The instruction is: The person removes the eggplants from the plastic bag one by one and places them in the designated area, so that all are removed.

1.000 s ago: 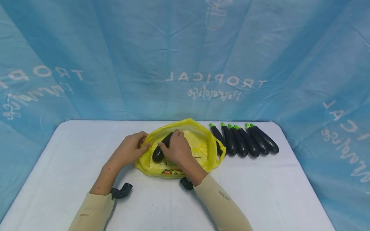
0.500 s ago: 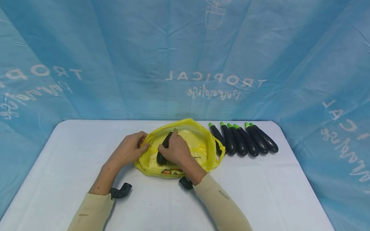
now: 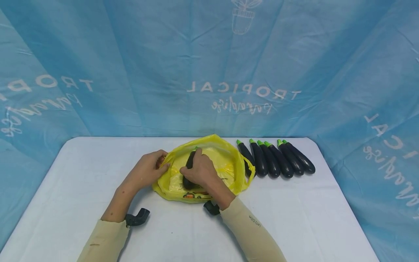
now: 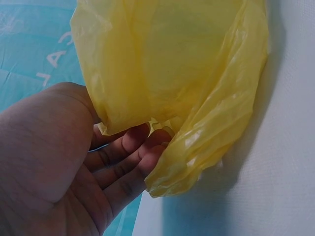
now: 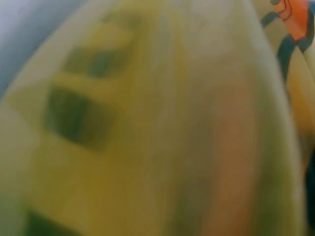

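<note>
A yellow plastic bag (image 3: 226,160) lies with its mouth spread wide near the table's far side. My left hand (image 3: 148,169) pinches the bag's left rim; in the left wrist view the fingers of that hand (image 4: 118,167) curl at the bag's edge. Inside the mouth, my right hand (image 3: 202,169) grips a dark eggplant (image 3: 188,183) with a green stem end, tilted slightly. Part of the eggplant is hidden behind the hand. Close to the right wrist camera, the bag's printed yellow film (image 5: 123,172) is blurred and covers most of the view.
Several eggplants (image 3: 273,160) lie in a row right of the bag, green ends away from me. The leftmost is partly behind the bag's handle loop (image 3: 251,171). A white cloth covers the table (image 3: 173,233); a blue curtain (image 3: 147,72) hangs behind.
The eggplant in my right hand has shifted a little to the right inside the bag and turned more upright in view. My left hand has kept its place on the rim.
</note>
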The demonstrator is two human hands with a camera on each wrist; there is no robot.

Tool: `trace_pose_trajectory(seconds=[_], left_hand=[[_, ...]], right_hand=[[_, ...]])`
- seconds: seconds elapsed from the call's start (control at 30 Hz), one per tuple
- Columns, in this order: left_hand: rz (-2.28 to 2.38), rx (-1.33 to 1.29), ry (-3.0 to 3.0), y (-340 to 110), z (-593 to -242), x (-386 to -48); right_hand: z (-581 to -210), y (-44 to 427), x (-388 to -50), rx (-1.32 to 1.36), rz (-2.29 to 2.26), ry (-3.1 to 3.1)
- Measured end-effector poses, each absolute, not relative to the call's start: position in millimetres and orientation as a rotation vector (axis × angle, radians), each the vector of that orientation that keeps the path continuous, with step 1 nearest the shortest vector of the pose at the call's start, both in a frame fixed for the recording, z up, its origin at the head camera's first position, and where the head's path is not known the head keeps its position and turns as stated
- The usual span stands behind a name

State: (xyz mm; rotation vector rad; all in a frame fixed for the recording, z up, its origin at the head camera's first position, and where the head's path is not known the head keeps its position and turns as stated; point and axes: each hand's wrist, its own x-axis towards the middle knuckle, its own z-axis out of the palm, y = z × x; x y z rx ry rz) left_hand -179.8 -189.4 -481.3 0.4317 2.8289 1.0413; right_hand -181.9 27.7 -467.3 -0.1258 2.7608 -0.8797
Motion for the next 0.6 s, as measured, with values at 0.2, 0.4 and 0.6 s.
trace_pose_trajectory(seconds=[0.2,0.4,0.6], left_hand=[[1.048,0.442,2.831,-189.3,-480.8,-179.7],[1.048,0.431,2.833,-188.9,-481.9,-179.7],[1.036,0.412,2.829,-189.0,-480.8,-179.2]], right_hand=[[-467.2,30.7,-181.3,-0.118,-0.940,2.724],[-465.3,33.9,-177.4,-0.141,-0.933,2.677],[-461.6,38.0,-172.6,-0.160,-0.924,2.652]])
